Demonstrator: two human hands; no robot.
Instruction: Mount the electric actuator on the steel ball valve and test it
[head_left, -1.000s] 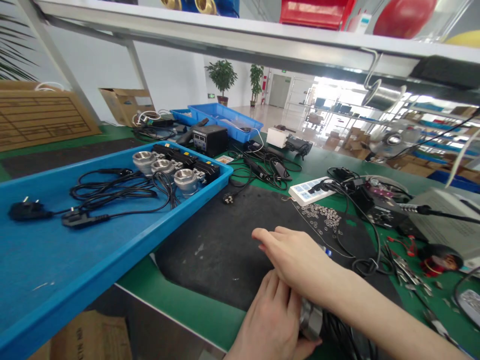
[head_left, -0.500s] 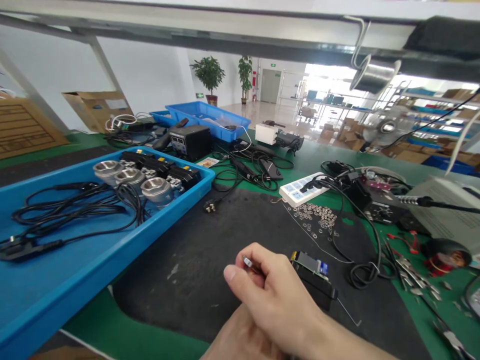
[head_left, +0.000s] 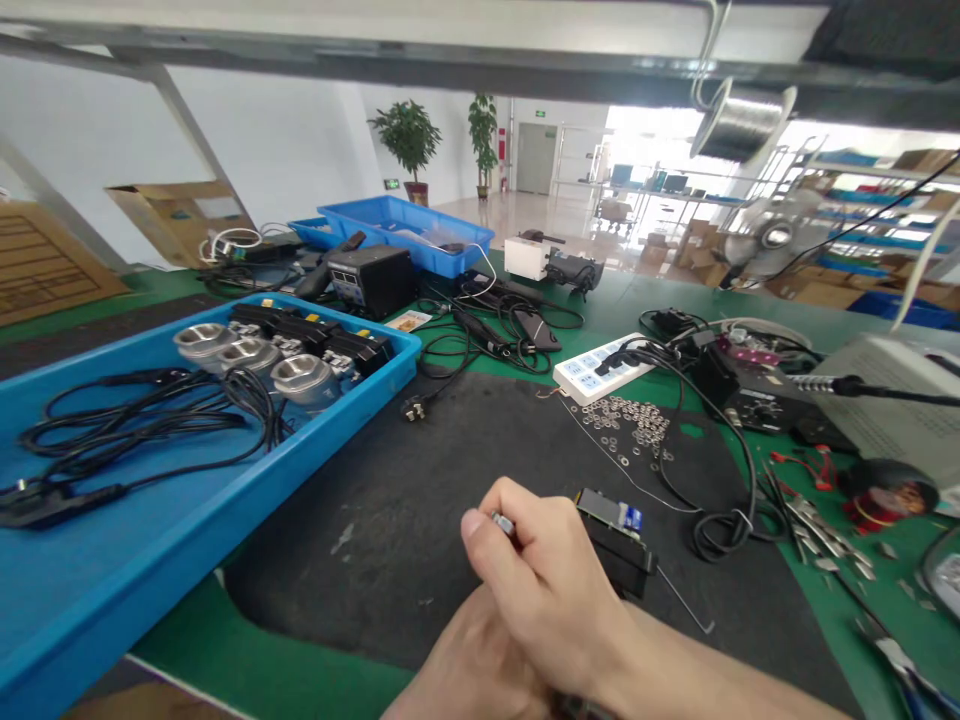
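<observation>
My right hand (head_left: 547, 575) is closed in a fist, thumb pressed against the curled forefinger. Between thumb and forefinger shows the silvery end of a small metal piece (head_left: 504, 523); the rest of it is hidden in the fist. Underneath, my left hand (head_left: 469, 655) lies against the right one, its fingers covered from sight. Just beyond my right wrist is a black case with a small circuit board (head_left: 600, 507) on top, bearing a screen and a blue part. A bent thin metal rod (head_left: 686, 600), shaped like a hex key, lies beside the case on the black mat (head_left: 360, 560).
To the left, a blue tray (head_left: 247, 500) holds coiled black cables and several metal fittings with black parts. Small metal rings (head_left: 630, 415) lie scattered below a white power strip (head_left: 600, 368). Pliers (head_left: 900, 665) and metal bits lie at right; a wire spool (head_left: 742, 120) hangs overhead.
The view has shifted slightly. My right thumb has closed down nearer the forefinger, and the fist looks tighter around the metal piece. The left hand shows a little more at the bottom.
</observation>
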